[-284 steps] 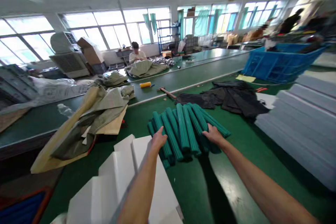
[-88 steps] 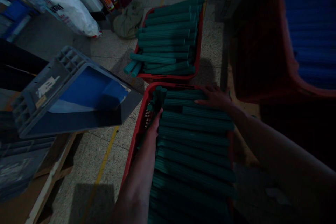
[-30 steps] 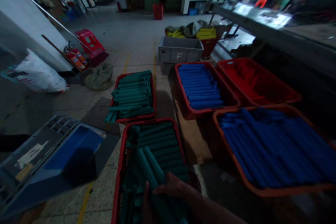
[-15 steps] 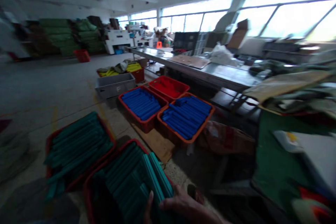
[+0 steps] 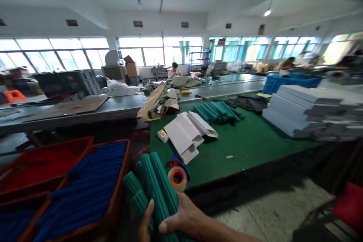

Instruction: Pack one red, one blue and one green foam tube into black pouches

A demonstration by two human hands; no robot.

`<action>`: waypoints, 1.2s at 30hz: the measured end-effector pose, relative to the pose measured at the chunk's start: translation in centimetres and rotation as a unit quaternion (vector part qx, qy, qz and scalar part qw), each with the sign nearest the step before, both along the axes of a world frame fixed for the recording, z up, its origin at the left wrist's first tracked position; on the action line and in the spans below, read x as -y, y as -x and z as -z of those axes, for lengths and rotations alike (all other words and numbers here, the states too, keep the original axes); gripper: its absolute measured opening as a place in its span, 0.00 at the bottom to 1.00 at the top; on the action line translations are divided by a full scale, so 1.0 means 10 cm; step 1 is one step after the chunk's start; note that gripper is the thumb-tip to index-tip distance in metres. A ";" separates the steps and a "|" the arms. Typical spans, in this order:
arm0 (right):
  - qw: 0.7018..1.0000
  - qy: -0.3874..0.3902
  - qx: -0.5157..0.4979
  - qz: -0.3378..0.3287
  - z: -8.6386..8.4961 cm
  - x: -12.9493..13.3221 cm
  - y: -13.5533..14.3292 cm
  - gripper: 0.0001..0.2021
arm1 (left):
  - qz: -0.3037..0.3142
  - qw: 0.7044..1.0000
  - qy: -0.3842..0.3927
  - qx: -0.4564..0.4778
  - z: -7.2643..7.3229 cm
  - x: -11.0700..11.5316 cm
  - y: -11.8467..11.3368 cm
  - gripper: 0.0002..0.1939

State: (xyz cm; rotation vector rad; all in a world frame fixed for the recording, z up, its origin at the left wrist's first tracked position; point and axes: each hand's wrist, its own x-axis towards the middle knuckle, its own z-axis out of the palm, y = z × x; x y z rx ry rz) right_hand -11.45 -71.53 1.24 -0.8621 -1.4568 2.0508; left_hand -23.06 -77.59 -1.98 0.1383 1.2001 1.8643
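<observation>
A bundle of long green ribbed rolls [image 5: 159, 189] is between my two hands, low in the middle of the view. My right hand [image 5: 188, 215] wraps round its right side, with the thumb lying across the front. On the left side my left hand [image 5: 146, 221] presses against the rolls; only part of it shows. Just beyond the bundle, at the near edge of the green table [image 5: 241, 147], stands a tape dispenser [image 5: 178, 176] with an orange core. Similar green rolls [image 5: 217, 112] lie in a pile farther back on the table.
White folded boxes [image 5: 184, 132] and a small white-and-yellow box [image 5: 162, 136] lie on the table. A stack of flat white cartons [image 5: 295, 109] stands at right. To the left are a crate of blue rolls [image 5: 85, 189] and a red crate [image 5: 42, 162]. Two people sit farther back.
My view has swung right, from the crates on the floor to the green table. The green rolls in my hands have come up out of their crate.
</observation>
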 end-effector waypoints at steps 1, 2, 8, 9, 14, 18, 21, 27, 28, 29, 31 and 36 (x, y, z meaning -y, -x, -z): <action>0.999 0.007 -0.036 0.014 -0.02 -0.14 -0.30 0.41 | 0.028 1.000 -0.007 -0.001 -0.06 -0.25 -0.28 0.20; 0.998 0.009 -0.062 0.029 -0.04 -0.29 -0.60 0.37 | 0.057 0.998 -0.011 0.000 -0.11 -0.49 -0.55 0.19; 0.983 -0.014 -0.075 0.166 -0.05 -1.04 -2.05 0.25 | 0.182 0.980 -0.005 0.081 -0.24 -1.68 -1.96 0.18; 0.981 -0.016 -0.080 0.177 -0.05 -1.14 -2.21 0.25 | 0.200 0.976 -0.011 0.087 -0.24 -1.82 -2.12 0.19; 0.973 -0.016 -0.036 0.228 -0.07 -1.72 -2.74 0.24 | 0.277 0.955 -0.001 0.111 -0.25 -2.49 -2.61 0.22; 0.970 -0.038 0.006 0.240 -0.21 -2.40 -2.87 0.23 | 0.311 0.943 -0.019 0.116 -0.43 -3.17 -2.75 0.25; 0.969 -0.045 -0.005 0.243 -0.36 -3.02 -2.87 0.22 | 0.340 0.933 -0.030 0.113 -0.66 -3.80 -2.77 0.28; 0.963 -0.084 0.008 0.255 -0.77 -4.30 -2.82 0.22 | 0.374 0.921 -0.031 0.104 -1.02 -5.13 -2.74 0.28; 0.962 -0.094 0.013 0.255 -0.84 -4.50 -2.82 0.22 | 0.370 0.924 -0.033 0.091 -1.06 -5.34 -2.75 0.28; 0.961 -0.105 0.020 0.257 -0.90 -4.70 -2.82 0.22 | 0.362 0.930 -0.031 0.056 -1.10 -5.55 -2.75 0.27; 0.957 -0.127 0.041 0.257 -1.03 -5.08 -2.85 0.21 | 0.340 0.939 -0.014 -0.054 -1.17 -5.95 -2.78 0.28; 0.946 -0.178 0.127 0.238 -1.17 -6.14 -3.00 0.17 | 0.284 0.924 0.061 -0.250 -1.23 -6.98 -2.84 0.30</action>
